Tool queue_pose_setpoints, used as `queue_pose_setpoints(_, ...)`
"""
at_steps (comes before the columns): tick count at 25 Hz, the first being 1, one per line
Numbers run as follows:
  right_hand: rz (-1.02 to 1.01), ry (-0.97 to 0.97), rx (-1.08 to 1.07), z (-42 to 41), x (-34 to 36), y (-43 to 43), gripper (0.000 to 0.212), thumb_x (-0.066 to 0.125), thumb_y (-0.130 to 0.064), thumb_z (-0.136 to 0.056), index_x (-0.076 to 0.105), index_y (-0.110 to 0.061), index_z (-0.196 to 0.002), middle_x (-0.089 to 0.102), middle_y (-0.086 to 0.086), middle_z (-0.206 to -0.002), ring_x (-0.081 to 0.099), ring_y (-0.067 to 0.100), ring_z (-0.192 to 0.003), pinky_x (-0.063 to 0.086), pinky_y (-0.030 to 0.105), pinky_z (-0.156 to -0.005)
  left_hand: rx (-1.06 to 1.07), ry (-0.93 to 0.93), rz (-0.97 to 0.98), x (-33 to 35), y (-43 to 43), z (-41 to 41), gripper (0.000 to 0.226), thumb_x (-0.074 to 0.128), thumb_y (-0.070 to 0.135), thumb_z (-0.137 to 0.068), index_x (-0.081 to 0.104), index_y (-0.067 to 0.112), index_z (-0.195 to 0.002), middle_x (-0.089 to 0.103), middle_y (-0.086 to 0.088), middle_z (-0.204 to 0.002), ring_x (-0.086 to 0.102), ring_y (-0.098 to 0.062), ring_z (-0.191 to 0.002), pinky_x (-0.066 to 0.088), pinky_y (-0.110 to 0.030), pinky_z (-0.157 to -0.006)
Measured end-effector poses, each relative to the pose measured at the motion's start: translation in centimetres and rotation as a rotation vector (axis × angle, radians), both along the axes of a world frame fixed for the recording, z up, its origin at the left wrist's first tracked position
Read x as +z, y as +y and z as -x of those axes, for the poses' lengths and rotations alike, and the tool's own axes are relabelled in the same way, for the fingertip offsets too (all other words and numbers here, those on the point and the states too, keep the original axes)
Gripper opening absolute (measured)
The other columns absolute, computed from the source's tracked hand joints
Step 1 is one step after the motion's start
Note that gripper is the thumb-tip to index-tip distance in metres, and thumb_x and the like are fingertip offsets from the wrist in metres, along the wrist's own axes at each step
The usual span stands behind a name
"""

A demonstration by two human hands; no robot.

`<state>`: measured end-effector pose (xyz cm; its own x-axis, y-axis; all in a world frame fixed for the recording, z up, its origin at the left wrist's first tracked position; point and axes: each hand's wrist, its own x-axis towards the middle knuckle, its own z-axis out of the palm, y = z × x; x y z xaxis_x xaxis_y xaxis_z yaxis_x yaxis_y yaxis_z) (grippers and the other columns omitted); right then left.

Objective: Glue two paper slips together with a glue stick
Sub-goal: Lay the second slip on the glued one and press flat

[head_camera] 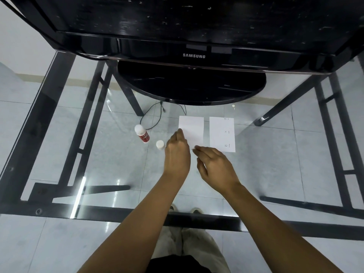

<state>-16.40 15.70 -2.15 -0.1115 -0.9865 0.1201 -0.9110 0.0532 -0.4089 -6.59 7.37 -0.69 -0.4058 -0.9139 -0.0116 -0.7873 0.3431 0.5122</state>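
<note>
A person (197, 247) stands at the near edge of a glass tabletop (275, 158) with both bare forearms stretched out over it. Left of centre stands a red glue stick (145, 137) with a white top. A loose white cap (160, 144) stands just beside it, toward the near edge. The left hand (177, 152) lies next to the cap without touching it. Its fingers are straight and relaxed, gripping nothing, and a fingertip rests on the left edge of the left slip (194, 128). This blank white sheet lies flat about midway across the tabletop, toward the far edge. The right hand (215, 164) reaches for the same sheet's near edge. Its fingers are extended and the thumb is held apart, so it is open too, with the tips at the paper's near right corner. Whether they press the paper cannot be told. The right slip (221, 134), carrying a few small printed marks, lies flat beside the first with a narrow gap between them, touched by neither hand. A black Samsung TV (194, 56) stands along the far edge.
</note>
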Motion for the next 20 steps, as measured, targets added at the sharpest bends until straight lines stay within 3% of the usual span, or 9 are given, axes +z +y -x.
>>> queue_pose_setpoints(4, -0.012, 0.015, 0.026, 0.3, -0.1, 0.0, 0.034, 0.065, -0.003, -0.079, 0.066, -0.008, -0.113, 0.068, 0.008, -0.115, 0.066, 0.025, -0.100, 0.051, 0.035, -0.089, 0.143, 0.043, -0.026, -0.1, -1.5, 0.6, 0.028, 0.047, -0.001, -0.093, 0.051, -0.005, -0.120, 0.064, -0.022, -0.102, 0.063, -0.032, -0.088, 0.038, -0.025, -0.065)
queue_pose_setpoints(9, -0.023, 0.010, 0.031, 0.5, -0.1, 0.1, 0.034, 0.063, -0.005, -0.081, 0.066, -0.009, -0.115, 0.067, 0.007, -0.118, 0.065, 0.024, -0.102, 0.050, 0.033, -0.089, 0.243, 0.087, -0.092, 0.4, -2.9, 0.9, 0.024, 0.055, 0.007, -0.092, 0.058, -0.005, -0.112, 0.069, -0.021, -0.098, 0.065, -0.033, -0.090, 0.050, -0.036, -0.077)
queue_pose_setpoints(12, -0.023, -0.015, 0.019, 0.4, 0.0, 0.0, 0.032, 0.062, -0.005, -0.082, 0.066, -0.009, -0.114, 0.067, 0.007, -0.118, 0.065, 0.024, -0.103, 0.050, 0.035, -0.090, 0.305, 0.133, -0.157, 0.7, -3.6, 0.9, 0.027, 0.061, 0.012, -0.089, 0.061, -0.002, -0.112, 0.071, -0.020, -0.099, 0.067, -0.032, -0.090, 0.051, -0.035, -0.082)
queue_pose_setpoints(14, -0.036, -0.135, -0.042, 0.3, 0.0, -0.1, 0.032, 0.058, -0.005, -0.086, 0.065, -0.011, -0.116, 0.066, 0.005, -0.120, 0.062, 0.021, -0.108, 0.048, 0.032, -0.093, 0.299, 0.172, -0.157, 1.1, -3.7, 0.8, 0.021, 0.064, 0.012, -0.087, 0.067, 0.000, -0.104, 0.073, -0.018, -0.095, 0.068, -0.031, -0.086, 0.050, -0.033, -0.080)
queue_pose_setpoints(17, 0.004, -0.414, -0.205, 0.1, 0.7, -0.3, 0.030, 0.055, -0.005, -0.089, 0.065, -0.016, -0.115, 0.066, -0.004, -0.118, 0.061, 0.010, -0.107, 0.042, 0.016, -0.096, 0.298, 0.266, -0.211, 1.8, -4.1, 0.3, 0.012, 0.066, 0.012, -0.083, 0.070, 0.001, -0.083, 0.073, -0.012, -0.079, 0.065, -0.025, -0.071, 0.051, -0.032, -0.073)
queue_pose_setpoints(20, 0.118, -0.670, -0.423, 0.7, 2.2, -0.9, 0.029, 0.058, -0.002, -0.087, 0.067, -0.017, -0.109, 0.067, -0.010, -0.101, 0.061, -0.004, -0.083, 0.044, 0.004, -0.077, 0.363, 0.528, -0.482, 2.9, -4.4, -0.2, 0.008, 0.070, 0.014, -0.080, 0.070, 0.020, -0.075, 0.068, 0.008, -0.068, 0.062, -0.006, -0.054, 0.058, -0.030, -0.073)
